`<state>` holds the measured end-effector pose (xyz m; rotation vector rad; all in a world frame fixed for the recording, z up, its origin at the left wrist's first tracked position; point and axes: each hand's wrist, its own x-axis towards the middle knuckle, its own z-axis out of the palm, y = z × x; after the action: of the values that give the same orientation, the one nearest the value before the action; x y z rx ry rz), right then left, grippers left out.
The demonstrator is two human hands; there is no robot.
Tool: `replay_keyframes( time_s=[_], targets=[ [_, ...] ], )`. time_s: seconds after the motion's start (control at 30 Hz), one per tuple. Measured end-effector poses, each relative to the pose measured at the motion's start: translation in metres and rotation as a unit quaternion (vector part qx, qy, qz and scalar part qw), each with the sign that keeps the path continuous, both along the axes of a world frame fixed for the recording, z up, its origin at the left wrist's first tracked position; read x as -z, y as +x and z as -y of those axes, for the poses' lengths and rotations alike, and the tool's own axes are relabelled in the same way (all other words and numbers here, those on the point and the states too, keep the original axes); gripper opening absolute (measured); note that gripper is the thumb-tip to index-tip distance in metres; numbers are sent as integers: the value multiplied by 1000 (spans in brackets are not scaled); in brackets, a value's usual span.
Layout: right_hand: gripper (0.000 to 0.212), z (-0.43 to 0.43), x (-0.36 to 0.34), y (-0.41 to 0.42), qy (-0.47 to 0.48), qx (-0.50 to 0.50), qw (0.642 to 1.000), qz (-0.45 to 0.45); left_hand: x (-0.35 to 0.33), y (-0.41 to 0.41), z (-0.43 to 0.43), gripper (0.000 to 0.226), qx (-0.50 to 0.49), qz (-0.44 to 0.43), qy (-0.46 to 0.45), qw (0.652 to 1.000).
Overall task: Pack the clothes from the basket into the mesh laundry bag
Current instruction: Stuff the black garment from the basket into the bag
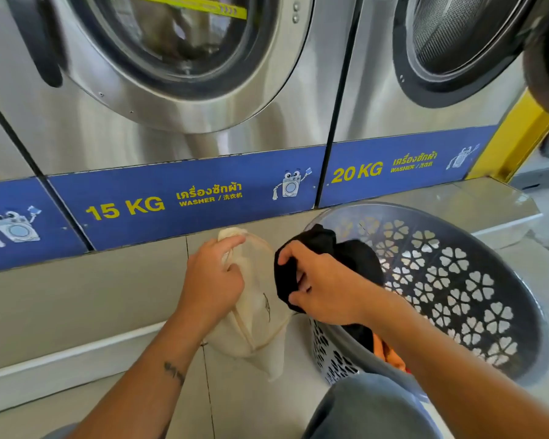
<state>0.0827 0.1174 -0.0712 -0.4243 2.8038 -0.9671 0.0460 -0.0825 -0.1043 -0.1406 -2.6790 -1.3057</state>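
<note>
Looming behind basket (pixel 457 282): 20 KG washer (pixel 377 106)

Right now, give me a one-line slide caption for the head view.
Left hand holds the cream mesh laundry bag while right hand grips a black garment at the grey basket's rim.

A self-service laundry shop. Just beyond the left hand (pixel 211 280) pinching the mesh bag (pixel 257 312), big stainless front-loading washers (pixel 159 122) stand in a row on a tiled plinth (pixel 76 296). Above that grip, blue strips (pixel 184 217) under the doors read "15 KG" and "20 KG", "WASHER", beside cartoon washer mascots (pixel 290 185). Right of the right hand (pixel 324 286) gripping a black garment (pixel 355 258) sits a plastic laundry basket (pixel 457 280).
</note>
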Motion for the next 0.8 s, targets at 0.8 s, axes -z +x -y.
replay_keyframes(
  time_s=[0.8],
  targets=[
    [28, -12, 51, -3, 24, 180, 983, -38, -7, 3, 7, 57, 53, 25, -31, 998]
  ],
)
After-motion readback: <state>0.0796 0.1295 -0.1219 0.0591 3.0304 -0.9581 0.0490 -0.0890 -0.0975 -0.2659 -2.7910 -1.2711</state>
